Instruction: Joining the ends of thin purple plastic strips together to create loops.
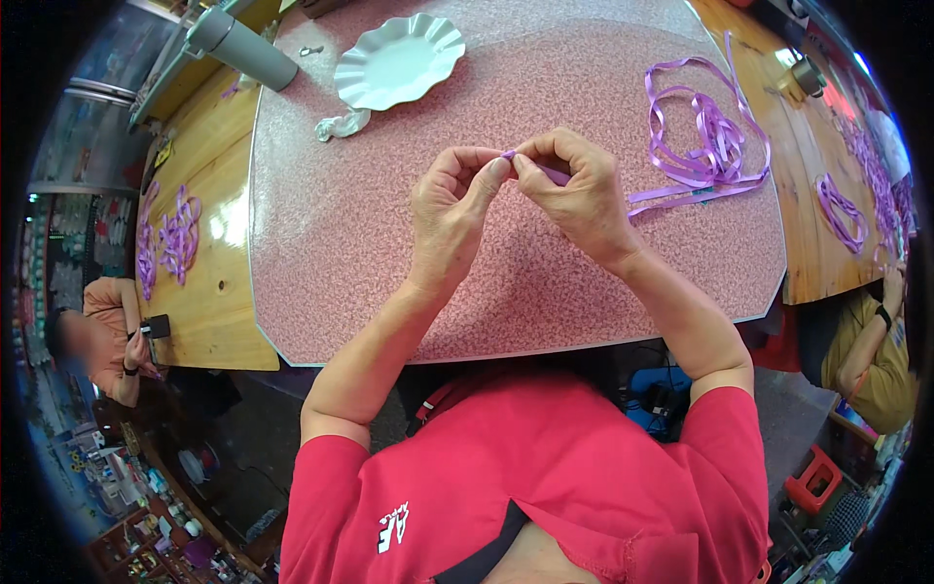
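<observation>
My left hand and my right hand meet above the middle of the pink speckled table. Thumbs and fingertips of both pinch a purple ribbon, and a small folded bit of it shows between the tips. Most of the held part is hidden by my fingers. To the right of my right hand lies a loose heap of purple ribbon. Strands of it run toward my right wrist; whether they join the held piece I cannot tell.
A scalloped pale plate sits at the far left, with a crumpled white wrapper beside it. A grey-green tumbler is farther left. More ribbon lies on the wooden table at left. People sit at both sides.
</observation>
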`<state>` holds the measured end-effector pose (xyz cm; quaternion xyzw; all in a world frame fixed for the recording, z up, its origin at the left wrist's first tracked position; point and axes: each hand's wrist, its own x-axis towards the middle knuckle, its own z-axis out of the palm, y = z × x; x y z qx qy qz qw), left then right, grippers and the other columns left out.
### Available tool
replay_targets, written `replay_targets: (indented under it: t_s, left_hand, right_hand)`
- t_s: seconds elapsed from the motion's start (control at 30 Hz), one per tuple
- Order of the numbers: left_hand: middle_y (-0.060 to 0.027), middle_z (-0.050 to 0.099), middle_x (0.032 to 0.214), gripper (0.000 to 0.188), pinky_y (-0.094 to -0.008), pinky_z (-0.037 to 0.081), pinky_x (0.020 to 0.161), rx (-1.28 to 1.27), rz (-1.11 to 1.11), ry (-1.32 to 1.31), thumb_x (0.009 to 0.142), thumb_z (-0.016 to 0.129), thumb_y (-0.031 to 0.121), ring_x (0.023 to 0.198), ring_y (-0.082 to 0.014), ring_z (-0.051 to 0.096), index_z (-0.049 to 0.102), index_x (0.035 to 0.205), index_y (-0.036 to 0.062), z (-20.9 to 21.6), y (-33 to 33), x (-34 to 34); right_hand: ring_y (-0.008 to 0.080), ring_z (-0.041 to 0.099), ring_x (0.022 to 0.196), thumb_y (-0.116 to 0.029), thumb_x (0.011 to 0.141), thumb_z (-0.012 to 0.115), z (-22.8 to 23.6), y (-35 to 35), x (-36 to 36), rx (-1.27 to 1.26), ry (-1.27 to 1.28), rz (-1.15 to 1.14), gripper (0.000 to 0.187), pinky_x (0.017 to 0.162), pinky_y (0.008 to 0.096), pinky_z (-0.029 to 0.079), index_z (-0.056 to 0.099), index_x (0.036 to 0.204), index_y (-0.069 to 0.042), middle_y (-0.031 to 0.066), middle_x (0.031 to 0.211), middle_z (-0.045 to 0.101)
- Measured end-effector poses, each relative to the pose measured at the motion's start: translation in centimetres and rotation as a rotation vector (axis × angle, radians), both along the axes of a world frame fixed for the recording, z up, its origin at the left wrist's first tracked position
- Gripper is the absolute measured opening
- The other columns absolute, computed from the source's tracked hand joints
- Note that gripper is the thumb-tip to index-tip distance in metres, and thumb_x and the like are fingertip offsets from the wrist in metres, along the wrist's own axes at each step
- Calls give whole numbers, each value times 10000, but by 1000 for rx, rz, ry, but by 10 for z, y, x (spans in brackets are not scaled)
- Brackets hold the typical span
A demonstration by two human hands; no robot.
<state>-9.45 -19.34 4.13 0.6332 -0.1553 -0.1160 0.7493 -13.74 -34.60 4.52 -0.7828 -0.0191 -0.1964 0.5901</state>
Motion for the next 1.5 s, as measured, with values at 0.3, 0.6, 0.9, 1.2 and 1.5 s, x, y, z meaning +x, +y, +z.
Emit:
replay_targets:
  t_s: [0.3,0.6,0.9,1.2,1.5]
  left_hand:
    - [-91,670,940,118,-330,529,861,-357,-300,523,937,633,109,875,-181,652,627,977,-2,3,10,17]
    - [-65,658,900,162,-276,518,800,171,-249,-16,943,632,155,856,-139,635,615,997,3,16,18,18]
    - [-56,648,894,153,-294,516,812,-178,-437,379,956,623,152,840,-134,630,604,1011,11,7,19,25]
    - [-34,616,963,153,-257,501,798,-44,-60,2,946,652,124,877,-100,594,585,1041,25,5,6,5]
    - [-82,622,950,109,-309,494,779,338,113,-600,887,688,69,893,-161,601,653,972,12,9,8,6]
  right_hand:
    - [83,624,766,-120,906,643,8,-7,2,347,197,176,120,668,227,531,652,933,-4,32,820,647]
    - [33,531,695,-192,913,649,4,-19,7,362,370,299,157,606,196,429,664,925,-36,-13,783,627]
    - [-10,399,551,-169,920,659,1,-8,6,393,213,307,126,470,168,295,645,951,-46,-49,760,573]
    - [-2,356,507,-206,930,672,2,-8,5,831,411,363,166,444,161,282,642,987,-53,-61,701,514]
    - [8,443,523,-163,928,677,4,-4,4,714,351,276,143,454,164,363,659,1011,-48,-49,721,555]
